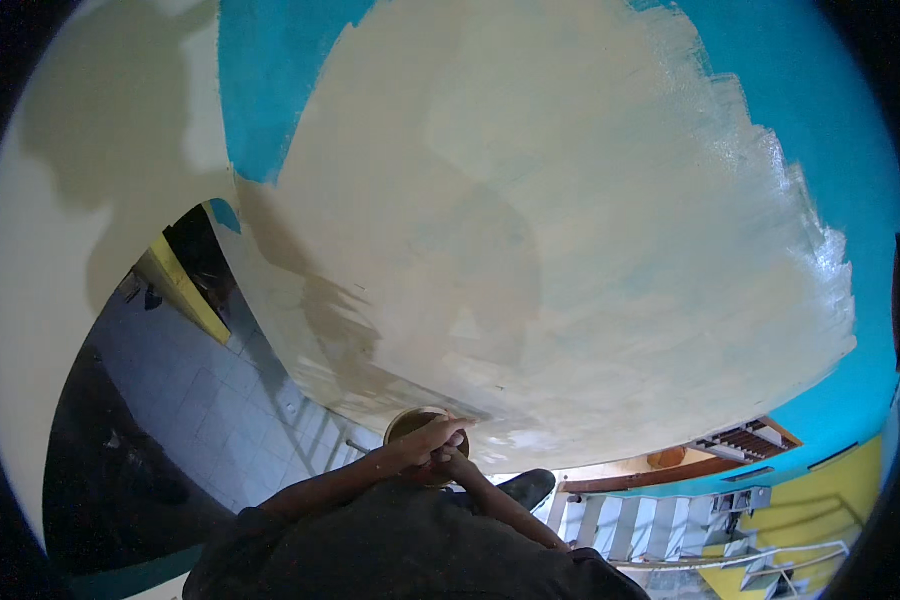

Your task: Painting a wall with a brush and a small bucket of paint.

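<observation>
My left hand [433, 438] and my right hand [454, 465] are close together at the lower middle, over a round, brownish open container [400, 424]. Both look closed, with fingers curled. Whatever lies between them is too small and dark to make out. Right in front rises a large wall with a cream painted area [570, 250]. The cream has ragged brush-like edges against bright blue paint [800, 90], and wet shine shows along its right edge. How much paint the container holds is hidden by my hands.
A dark shoe [530, 488] shows right of my hands. Far below on the left lies a grey tiled floor [210, 410] past a wall edge. At lower right, white stairs [640, 525] run beside a pale handrail [750, 557] and a yellow wall [810, 510]. Shadows fall across the walls.
</observation>
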The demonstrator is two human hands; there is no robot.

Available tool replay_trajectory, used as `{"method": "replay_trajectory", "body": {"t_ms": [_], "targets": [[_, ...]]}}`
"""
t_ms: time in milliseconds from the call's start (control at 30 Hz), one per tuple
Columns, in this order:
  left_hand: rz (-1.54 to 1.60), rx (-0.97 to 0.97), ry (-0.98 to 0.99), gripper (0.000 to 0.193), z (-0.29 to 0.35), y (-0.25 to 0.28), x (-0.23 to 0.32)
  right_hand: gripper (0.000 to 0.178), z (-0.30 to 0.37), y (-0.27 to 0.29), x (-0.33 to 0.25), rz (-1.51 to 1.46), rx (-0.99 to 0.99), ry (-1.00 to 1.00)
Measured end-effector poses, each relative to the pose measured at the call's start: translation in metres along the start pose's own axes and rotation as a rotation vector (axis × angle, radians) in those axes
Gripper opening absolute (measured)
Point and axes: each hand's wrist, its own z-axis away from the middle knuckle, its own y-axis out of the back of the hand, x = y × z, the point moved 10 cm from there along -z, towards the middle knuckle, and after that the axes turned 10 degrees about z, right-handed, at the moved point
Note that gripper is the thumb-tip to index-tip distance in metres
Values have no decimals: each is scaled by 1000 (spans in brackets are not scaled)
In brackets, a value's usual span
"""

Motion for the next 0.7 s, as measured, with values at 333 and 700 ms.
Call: {"method": "replay_trajectory", "body": {"t_ms": [333,700], "targets": [[281,-74,122,38,6,-19,17,12,73,187,-44,-895,494,-260],[314,-286,5,35,39,-37,103,16,137,214,13,-1423,1196,-412]]}}
